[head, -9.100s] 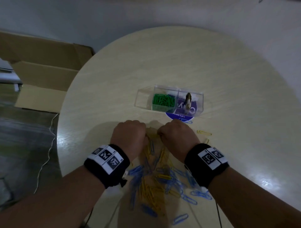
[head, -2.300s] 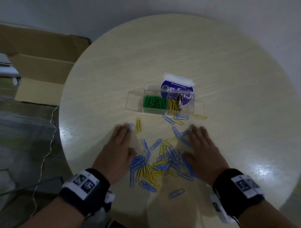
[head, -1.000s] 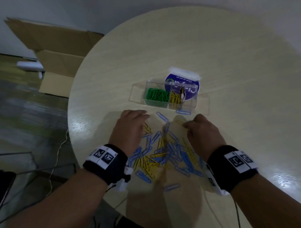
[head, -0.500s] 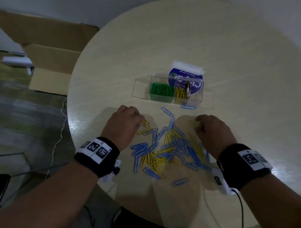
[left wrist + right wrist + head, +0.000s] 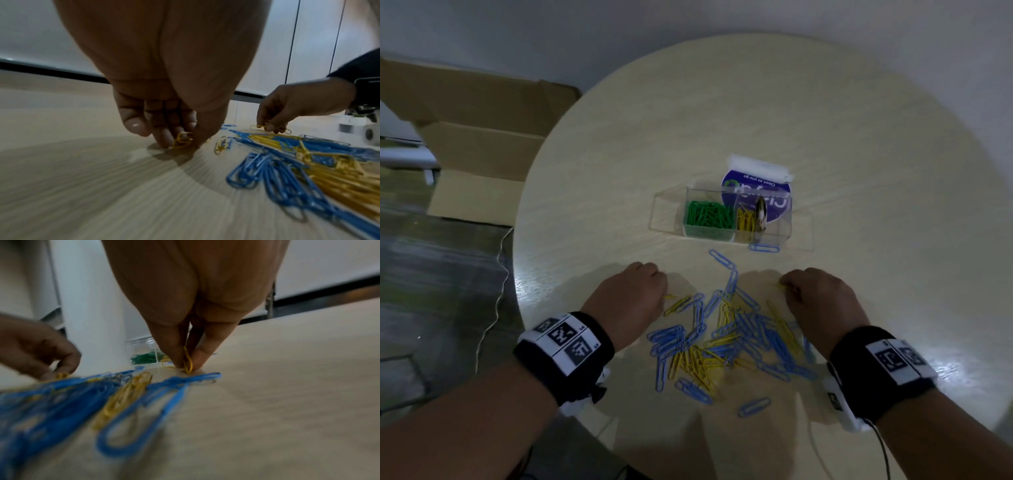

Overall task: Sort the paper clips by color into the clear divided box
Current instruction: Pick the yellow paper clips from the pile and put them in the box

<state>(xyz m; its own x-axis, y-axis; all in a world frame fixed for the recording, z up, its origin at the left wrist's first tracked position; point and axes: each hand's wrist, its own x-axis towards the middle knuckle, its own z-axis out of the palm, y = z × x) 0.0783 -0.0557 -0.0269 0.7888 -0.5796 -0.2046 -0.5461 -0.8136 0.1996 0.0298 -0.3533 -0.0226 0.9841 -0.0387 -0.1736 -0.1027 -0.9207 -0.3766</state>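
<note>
Green clips (image 5: 709,214) and some yellow (image 5: 745,219) sit in our clear divided box (image 5: 667,212); a mixed blue-and-yellow pile (image 5: 726,339) remains on the tabletop (image 5: 756,102). Our left hand (image 5: 631,298) and right hand (image 5: 822,301) each pinch yellow clips

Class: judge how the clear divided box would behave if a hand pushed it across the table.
The clear divided box would probably slide rather than tip, since it sits low and wide on the smooth table. It is likely light: thin walls, only green clips and some yellow clips inside.
</note>
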